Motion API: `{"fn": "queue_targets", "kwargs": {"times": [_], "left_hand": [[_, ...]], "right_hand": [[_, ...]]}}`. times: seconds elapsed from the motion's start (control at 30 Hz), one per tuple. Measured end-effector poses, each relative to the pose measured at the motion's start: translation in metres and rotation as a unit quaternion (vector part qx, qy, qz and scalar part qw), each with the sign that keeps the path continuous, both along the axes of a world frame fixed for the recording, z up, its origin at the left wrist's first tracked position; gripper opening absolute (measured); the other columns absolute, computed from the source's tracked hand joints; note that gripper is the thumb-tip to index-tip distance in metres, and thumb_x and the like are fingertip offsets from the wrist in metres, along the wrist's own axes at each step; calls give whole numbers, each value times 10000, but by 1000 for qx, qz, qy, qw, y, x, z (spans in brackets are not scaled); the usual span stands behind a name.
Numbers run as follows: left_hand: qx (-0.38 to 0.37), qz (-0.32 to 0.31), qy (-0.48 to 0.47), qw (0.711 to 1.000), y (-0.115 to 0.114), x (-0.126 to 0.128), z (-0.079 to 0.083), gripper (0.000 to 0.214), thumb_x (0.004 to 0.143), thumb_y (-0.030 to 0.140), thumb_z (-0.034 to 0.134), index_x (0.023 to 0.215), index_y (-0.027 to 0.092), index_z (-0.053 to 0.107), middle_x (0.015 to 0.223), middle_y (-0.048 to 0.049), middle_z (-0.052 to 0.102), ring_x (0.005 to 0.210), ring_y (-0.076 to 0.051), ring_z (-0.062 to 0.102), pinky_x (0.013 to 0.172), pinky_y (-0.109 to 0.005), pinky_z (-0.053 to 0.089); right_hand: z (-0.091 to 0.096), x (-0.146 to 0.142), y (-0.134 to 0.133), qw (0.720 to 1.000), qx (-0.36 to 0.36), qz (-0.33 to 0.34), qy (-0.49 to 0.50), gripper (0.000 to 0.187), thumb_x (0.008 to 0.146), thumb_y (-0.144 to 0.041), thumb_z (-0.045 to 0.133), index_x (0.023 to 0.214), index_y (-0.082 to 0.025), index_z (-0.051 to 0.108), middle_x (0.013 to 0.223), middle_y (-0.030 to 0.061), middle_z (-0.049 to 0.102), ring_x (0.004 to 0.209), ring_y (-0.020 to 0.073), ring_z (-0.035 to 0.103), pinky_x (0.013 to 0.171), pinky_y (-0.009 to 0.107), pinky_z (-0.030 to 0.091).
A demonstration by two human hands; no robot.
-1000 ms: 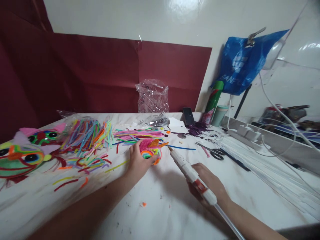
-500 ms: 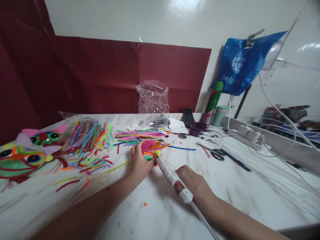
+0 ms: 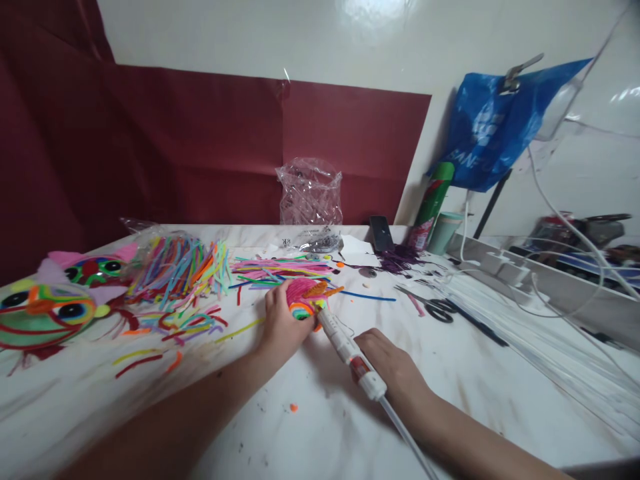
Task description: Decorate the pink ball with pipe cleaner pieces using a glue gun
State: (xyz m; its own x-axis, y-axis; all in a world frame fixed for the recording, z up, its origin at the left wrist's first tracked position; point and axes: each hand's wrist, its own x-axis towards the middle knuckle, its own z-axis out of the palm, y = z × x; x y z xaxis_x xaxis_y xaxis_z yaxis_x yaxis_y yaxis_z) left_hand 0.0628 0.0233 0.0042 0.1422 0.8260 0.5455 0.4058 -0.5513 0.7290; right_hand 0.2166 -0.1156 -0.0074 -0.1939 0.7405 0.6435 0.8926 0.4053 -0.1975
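My left hand (image 3: 283, 317) is closed around the left side of a small pink craft piece (image 3: 301, 291). Coloured rings and orange pipe-cleaner bits show on that piece. A white hot glue gun (image 3: 347, 348) is in my right hand (image 3: 385, 360), whose fingers wrap its handle, mostly hidden behind the body. The gun's nozzle meets the right side of the craft piece, by a yellow bit; whether it touches, I cannot tell. A clear glue stick (image 3: 407, 433) runs out of the gun's rear end.
Loose pipe cleaners (image 3: 175, 273) lie left and behind my hands. Two decorated animal faces (image 3: 45, 313) rest at far left. Scissors (image 3: 435, 308), purple shreds (image 3: 400, 259), a phone (image 3: 381, 233) and long glue sticks (image 3: 505, 333) are to the right, beside a power strip (image 3: 505, 268).
The whole view has shifted slightly, so things appear a little further right. Both hands keep their grips, and the glue gun's nozzle stays at the craft piece.
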Motion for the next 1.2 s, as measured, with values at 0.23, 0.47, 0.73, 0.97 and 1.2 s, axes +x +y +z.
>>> {"fn": "queue_targets", "kwargs": {"times": [0.23, 0.47, 0.73, 0.97, 1.2], "left_hand": [[11, -7, -3, 1000, 0, 0, 0, 677, 624, 263, 722, 1239, 187, 449, 1175, -116, 450, 1167, -289, 460, 1020, -465, 394], [8, -7, -11, 1000, 1, 0, -1, 680, 620, 260, 729, 1237, 201, 449, 1170, -110, 456, 1164, -290, 458, 1017, -488, 384], [3, -9, -5, 1000, -3, 1, 2, 700, 602, 249, 730, 1241, 184, 453, 1168, -116, 446, 1155, -303, 461, 1009, -478, 401], [5, -9, -10, 1000, -2, 0, 1, 691, 597, 243, 737, 1230, 206, 461, 1154, -103, 451, 1141, -298, 473, 996, -487, 408], [8, -7, 0, 1000, 0, 1, 0, 696, 611, 271, 731, 1242, 184, 451, 1174, -119, 455, 1154, -300, 462, 1012, -484, 397]], "right_hand": [[3, -1, 0, 1000, -3, 9, -7, 111, 891, -142, 411, 836, -199, 488, 745, 40, 568, 724, 181, 523, 607, 275, 450], [1, 2, 0, 1000, 16, 20, -10, 94, 885, -140, 430, 841, -200, 488, 752, 36, 563, 725, 178, 527, 594, 266, 441], [-1, 2, 2, 999, -4, 32, -7, 84, 890, -136, 424, 888, -192, 486, 778, 44, 558, 749, 188, 510, 607, 287, 440], [1, 0, 1, 1000, 7, 28, -4, 85, 897, -134, 418, 900, -192, 481, 792, 53, 564, 762, 193, 515, 617, 291, 445], [3, 1, 1, 1000, -3, 30, -2, 110, 899, -140, 405, 830, -197, 468, 769, 52, 556, 742, 194, 502, 613, 301, 444]]}}
